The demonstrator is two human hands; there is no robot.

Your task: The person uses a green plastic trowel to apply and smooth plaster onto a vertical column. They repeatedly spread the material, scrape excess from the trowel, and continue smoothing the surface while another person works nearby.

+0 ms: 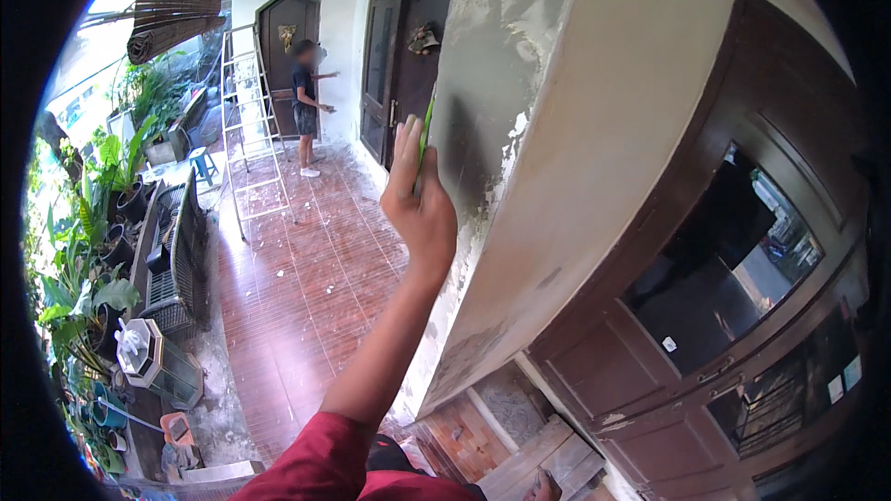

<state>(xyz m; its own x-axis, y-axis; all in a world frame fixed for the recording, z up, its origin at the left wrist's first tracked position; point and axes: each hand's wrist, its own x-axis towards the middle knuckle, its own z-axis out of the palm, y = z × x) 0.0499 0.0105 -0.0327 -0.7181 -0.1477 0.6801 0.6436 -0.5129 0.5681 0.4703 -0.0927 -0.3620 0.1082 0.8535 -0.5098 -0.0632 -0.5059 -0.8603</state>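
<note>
My left hand (419, 195) is raised on an outstretched arm in a maroon sleeve. Its fingers are closed on a thin, bright green flat tool (426, 134), which shows edge-on; the rest of the tool is hidden by the hand. Tool and fingers are close beside a grey, patchy wall face (492, 65) with peeling white paint along its corner. Whether the tool touches the wall, I cannot tell. At the lower edge, only a small part of my right hand (543, 485) shows over wooden boards (557, 455), its fingers mostly cut off.
A white stepladder (246, 130) stands on the reddish tiled floor (288, 297), which is strewn with pale flakes. Beyond it, another person (304, 107) faces the far wall. A dark bench (176, 260), potted plants (93, 288) and a glass lantern (158, 362) line the left. Brown doors (603, 343) stand right.
</note>
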